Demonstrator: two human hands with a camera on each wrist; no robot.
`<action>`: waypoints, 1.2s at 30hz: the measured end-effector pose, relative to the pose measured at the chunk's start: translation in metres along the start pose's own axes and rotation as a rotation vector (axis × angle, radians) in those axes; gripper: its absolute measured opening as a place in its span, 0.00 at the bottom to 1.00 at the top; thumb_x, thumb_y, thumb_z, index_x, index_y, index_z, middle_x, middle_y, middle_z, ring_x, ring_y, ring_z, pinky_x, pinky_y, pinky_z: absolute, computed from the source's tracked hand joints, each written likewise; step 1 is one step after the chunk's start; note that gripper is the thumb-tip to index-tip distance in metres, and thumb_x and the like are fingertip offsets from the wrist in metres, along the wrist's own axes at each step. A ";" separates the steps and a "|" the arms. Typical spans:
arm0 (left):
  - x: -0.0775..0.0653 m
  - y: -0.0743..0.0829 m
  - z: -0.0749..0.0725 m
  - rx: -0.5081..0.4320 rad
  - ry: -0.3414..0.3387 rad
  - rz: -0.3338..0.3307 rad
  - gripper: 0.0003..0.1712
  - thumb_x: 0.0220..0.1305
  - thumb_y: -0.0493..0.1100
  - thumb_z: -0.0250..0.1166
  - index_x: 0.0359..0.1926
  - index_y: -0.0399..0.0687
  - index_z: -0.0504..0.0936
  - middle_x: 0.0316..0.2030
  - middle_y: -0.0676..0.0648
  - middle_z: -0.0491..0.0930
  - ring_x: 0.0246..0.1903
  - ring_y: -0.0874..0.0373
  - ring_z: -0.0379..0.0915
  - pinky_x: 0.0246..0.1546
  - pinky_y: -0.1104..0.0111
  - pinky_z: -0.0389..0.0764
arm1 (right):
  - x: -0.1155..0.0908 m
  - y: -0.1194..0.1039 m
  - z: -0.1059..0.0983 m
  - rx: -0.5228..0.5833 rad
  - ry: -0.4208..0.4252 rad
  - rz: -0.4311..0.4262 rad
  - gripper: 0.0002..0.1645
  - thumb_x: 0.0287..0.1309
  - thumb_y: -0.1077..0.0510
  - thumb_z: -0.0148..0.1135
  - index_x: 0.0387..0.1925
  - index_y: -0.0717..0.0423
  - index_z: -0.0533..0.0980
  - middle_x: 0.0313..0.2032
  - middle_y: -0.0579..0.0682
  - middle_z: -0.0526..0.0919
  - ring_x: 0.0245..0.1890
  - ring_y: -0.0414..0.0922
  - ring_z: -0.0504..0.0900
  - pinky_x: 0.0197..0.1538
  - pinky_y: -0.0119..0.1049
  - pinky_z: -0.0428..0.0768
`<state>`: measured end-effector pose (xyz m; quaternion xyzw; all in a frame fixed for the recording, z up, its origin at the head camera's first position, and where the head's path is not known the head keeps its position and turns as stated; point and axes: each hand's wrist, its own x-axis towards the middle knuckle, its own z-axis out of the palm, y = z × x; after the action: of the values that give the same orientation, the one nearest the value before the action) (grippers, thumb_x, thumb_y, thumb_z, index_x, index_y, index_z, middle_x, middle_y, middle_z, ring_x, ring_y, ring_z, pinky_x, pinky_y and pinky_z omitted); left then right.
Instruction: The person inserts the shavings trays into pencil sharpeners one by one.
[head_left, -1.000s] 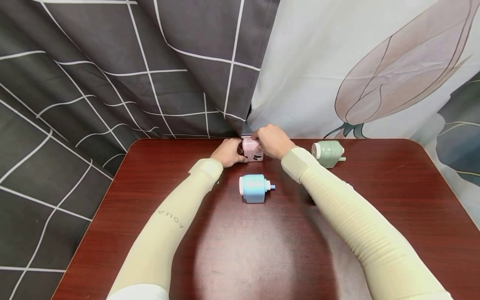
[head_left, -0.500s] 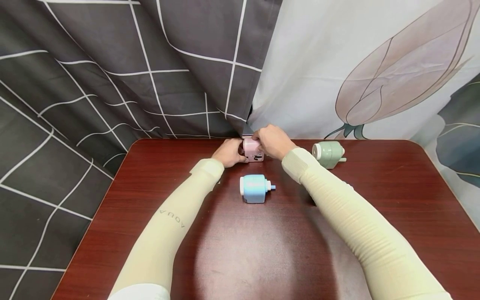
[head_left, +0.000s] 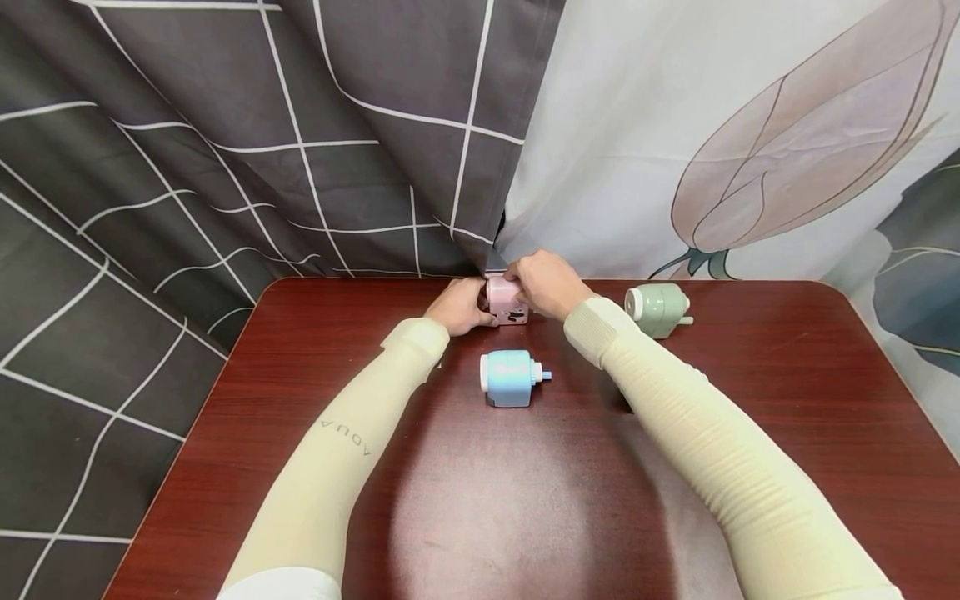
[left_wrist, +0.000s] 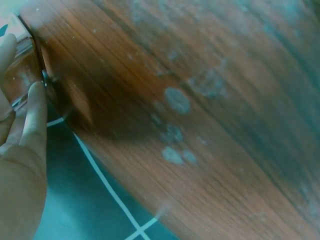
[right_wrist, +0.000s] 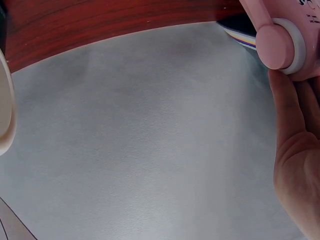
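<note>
At the table's back edge stands a small pink pencil sharpener (head_left: 507, 300) with a dark print near its base. My left hand (head_left: 458, 307) holds it from the left, thumb at the front and fingers reaching behind. From the right and top, my right hand (head_left: 550, 283) grips it. The right wrist view shows the sharpener's round crank hub (right_wrist: 275, 46) with a white ring, fingers right against it. In the left wrist view the left fingers (left_wrist: 36, 112) lie on a shiny, see-through-looking part, cut off by the frame.
A blue pencil sharpener (head_left: 508, 378) lies nearer me, crank pointing right. Right of my right hand is a green sharpener (head_left: 660, 310). Something dark shows partly from under the right sleeve (head_left: 675, 417). Curtains (head_left: 375, 167) hang right behind the table's back edge (head_left: 750, 280).
Both hands stay on the pink sharpener with no clear movement. The whole view has shifted very slightly.
</note>
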<state>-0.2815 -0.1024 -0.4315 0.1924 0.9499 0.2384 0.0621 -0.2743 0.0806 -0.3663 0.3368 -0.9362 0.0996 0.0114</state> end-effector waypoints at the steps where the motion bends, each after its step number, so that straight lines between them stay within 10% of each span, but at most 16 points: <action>1: 0.000 0.000 0.000 -0.002 0.000 -0.002 0.22 0.52 0.47 0.79 0.44 0.41 0.82 0.36 0.47 0.83 0.37 0.53 0.78 0.44 0.63 0.78 | 0.000 0.000 0.000 0.001 -0.001 0.001 0.12 0.53 0.66 0.73 0.41 0.59 0.85 0.34 0.55 0.87 0.35 0.54 0.85 0.43 0.48 0.82; 27: -0.003 0.001 0.000 -0.014 -0.006 -0.017 0.25 0.53 0.47 0.79 0.48 0.40 0.81 0.43 0.44 0.83 0.45 0.51 0.79 0.53 0.62 0.76 | -0.001 -0.006 0.002 -0.027 -0.007 0.036 0.16 0.56 0.65 0.71 0.47 0.64 0.82 0.39 0.59 0.87 0.37 0.56 0.86 0.44 0.48 0.82; 36: -0.011 -0.002 -0.009 -0.151 0.004 -0.013 0.37 0.50 0.43 0.80 0.59 0.37 0.75 0.51 0.41 0.81 0.50 0.50 0.79 0.54 0.64 0.77 | -0.007 -0.008 0.000 -0.018 -0.013 0.066 0.22 0.58 0.58 0.70 0.51 0.66 0.78 0.42 0.62 0.86 0.44 0.60 0.85 0.49 0.53 0.81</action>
<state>-0.2740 -0.1119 -0.4240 0.1808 0.9305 0.3092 0.0761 -0.2633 0.0788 -0.3659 0.3062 -0.9477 0.0894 0.0052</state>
